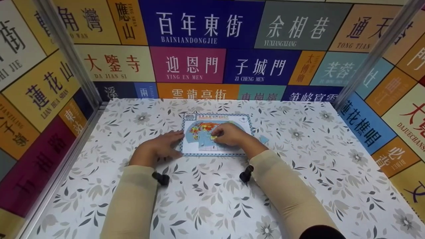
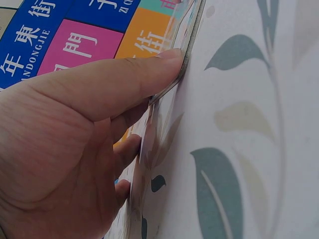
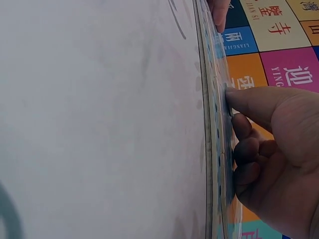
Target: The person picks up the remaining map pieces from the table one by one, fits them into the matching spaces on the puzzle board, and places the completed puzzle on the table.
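A world map puzzle board (image 1: 191, 150) with a blue dotted border lies flat on the table. My right hand (image 1: 229, 134) is over the middle of the map, pinching a small puzzle piece (image 1: 213, 137) between thumb and forefinger, its other fingers curled in. Most of that piece is hidden by the fingertips. At the board's left edge rests my left hand (image 1: 162, 145), fingers fairly straight. In the left wrist view, its thumb (image 2: 164, 64) touches the board's corner. A loose light-blue puzzle piece (image 1: 264, 139) lies just right of the board, near my right wrist.
The table (image 1: 206, 202) wears a white cloth printed with grey leaves and flowers. Panels with large Chinese characters (image 1: 199, 25) stand behind and at both sides, with metal posts (image 1: 74, 56) at the back corners. Each sleeve carries a small black wrist camera (image 1: 246, 174).
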Motion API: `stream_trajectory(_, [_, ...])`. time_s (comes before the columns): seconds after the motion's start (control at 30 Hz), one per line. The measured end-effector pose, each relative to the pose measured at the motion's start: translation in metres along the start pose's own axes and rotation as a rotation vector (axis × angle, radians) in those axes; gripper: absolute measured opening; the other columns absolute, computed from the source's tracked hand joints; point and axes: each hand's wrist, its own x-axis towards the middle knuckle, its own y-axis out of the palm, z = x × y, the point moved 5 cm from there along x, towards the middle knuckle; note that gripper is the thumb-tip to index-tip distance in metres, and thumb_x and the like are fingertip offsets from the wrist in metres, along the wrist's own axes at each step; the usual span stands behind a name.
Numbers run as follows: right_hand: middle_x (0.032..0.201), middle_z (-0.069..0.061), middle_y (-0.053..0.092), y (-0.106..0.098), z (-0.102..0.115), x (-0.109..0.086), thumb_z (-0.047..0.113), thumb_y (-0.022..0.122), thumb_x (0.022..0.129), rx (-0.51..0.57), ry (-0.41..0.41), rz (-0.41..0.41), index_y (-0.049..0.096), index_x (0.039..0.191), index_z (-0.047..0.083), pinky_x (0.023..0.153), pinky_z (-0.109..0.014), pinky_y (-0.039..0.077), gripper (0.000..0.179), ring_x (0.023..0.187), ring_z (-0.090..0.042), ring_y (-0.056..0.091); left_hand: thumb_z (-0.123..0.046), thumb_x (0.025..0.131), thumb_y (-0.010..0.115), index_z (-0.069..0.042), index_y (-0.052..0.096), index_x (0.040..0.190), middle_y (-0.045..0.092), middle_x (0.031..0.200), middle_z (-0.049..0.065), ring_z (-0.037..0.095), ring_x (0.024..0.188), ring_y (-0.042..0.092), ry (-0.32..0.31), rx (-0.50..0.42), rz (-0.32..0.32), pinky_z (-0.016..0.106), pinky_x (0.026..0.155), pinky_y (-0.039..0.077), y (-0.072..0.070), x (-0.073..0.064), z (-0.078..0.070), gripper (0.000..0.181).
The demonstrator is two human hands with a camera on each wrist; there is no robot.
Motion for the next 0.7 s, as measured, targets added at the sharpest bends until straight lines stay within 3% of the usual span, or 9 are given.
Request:
stream_trajectory(0.4, [0.111, 0.004, 0.070, -0.0010, -0.0021, -0.0002, 0.028, 0.075, 0.088, 0.010, 0.018, 0.007, 0.074, 0.110, 0.025, 0.096, -0.039, 0.053, 0.022, 0.106, -0.016, 0.063, -0.040, 0.078, 0.081, -0.052, 0.030, 0.149, 0.007, 0.165, -0.024, 0.019, 0.157, -0.003, -0.013, -0.021, 0.008, 0.059, 0.125, 0.000, 0.0001, -0.0020, -0.0017, 0.088])
stream_trajectory(0.7, [0.114, 0.004, 0.070, -0.0008, -0.0031, 0.0001, 0.021, 0.068, 0.093, 0.025, -0.002, 0.001, 0.075, 0.111, 0.025, 0.096, -0.040, 0.054, 0.019, 0.107, -0.016, 0.064, -0.041, 0.078, 0.081, -0.054, 0.030, 0.148, 0.008, 0.164, -0.026, 0.017, 0.157, -0.002, -0.025, -0.022, 0.009, 0.058, 0.125, 0.001, -0.0001, -0.0012, -0.0005, 0.088])
